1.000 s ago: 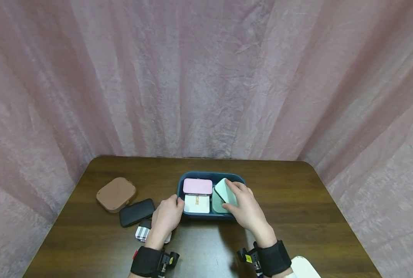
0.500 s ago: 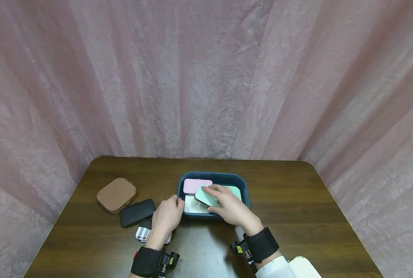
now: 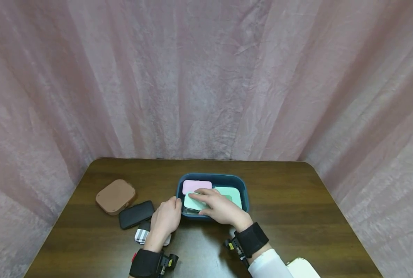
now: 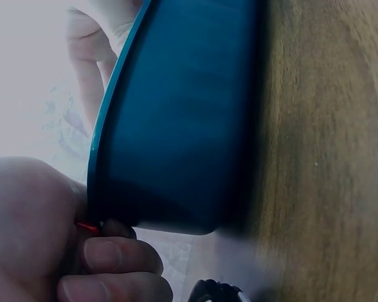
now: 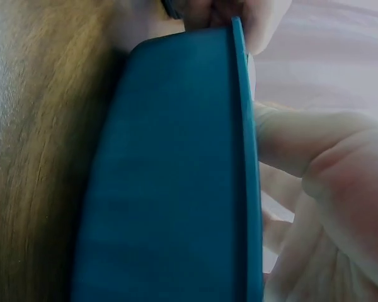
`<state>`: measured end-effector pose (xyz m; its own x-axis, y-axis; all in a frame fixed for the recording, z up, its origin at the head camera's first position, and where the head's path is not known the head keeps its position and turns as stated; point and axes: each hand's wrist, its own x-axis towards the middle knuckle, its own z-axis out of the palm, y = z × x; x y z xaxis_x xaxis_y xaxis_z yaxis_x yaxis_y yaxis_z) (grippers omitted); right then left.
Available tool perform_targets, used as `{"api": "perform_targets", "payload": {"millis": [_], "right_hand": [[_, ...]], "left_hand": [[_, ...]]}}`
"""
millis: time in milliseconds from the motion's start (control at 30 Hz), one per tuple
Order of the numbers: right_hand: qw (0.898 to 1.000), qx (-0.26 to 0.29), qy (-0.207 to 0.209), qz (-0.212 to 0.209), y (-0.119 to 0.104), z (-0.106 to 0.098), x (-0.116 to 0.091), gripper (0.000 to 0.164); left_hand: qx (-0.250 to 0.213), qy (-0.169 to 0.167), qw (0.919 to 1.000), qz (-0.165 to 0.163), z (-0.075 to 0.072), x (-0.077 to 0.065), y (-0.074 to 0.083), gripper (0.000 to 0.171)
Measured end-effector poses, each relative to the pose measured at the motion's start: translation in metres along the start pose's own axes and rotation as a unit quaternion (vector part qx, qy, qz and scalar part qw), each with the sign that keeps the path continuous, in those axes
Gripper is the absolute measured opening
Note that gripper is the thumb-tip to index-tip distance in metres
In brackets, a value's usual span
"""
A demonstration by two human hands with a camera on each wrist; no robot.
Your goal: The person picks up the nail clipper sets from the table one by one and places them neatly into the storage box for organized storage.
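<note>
A blue bin point(image 3: 224, 180) sits on the table point(image 3: 290, 200), with pastel cases inside. The right hand point(image 3: 222, 206) reaches into its near left part, and its grip is drawn in on a mint case point(image 3: 194, 204), thumb at the near edge and fingers spread across the top. That case lies in front of a pink case point(image 3: 197, 186) and to the left of a second mint case point(image 3: 231, 193). In the right wrist view the thumb passes behind the rim (the bin's wall hides the held case there).

The left hand point(image 3: 166, 216) holds the bin at its left end, near the front corner, its grip closed on the rim with the fingers curled, as the left wrist view shows close up.

To the left of that hand, a black case point(image 3: 136, 214) lies just beside a brown case point(image 3: 115, 196), and a checked case point(image 3: 142, 235) is partly covered by the left wrist. Each wrist wears a black strap point(image 3: 146, 263). A white object point(image 3: 302, 268) shows at the bottom edge, beside the right sleeve point(image 3: 270, 266). A pink curtain point(image 3: 206, 77) hangs behind the table.
</note>
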<state>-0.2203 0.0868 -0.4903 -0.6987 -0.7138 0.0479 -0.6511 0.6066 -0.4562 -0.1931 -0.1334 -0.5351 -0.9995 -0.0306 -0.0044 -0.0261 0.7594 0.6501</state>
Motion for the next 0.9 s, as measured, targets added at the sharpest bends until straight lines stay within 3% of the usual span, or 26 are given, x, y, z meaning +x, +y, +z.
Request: {"api": "perform_targets", "payload": {"millis": [267,900], "right_hand": [[0.998,-0.059,-0.010,-0.031,0.0009,0.0019,0.0046,0.058],[0.999,-0.047,0.008,-0.011,0.0004,0.0099,0.0082,0.049]], "left_hand": [[-0.007,-0.008,0.9999,-0.004,0.0011,-0.0004,-0.0007,0.040],[-0.005,-0.009,0.9999,-0.014,0.0021,0.0013,0.0000,0.040]]}}
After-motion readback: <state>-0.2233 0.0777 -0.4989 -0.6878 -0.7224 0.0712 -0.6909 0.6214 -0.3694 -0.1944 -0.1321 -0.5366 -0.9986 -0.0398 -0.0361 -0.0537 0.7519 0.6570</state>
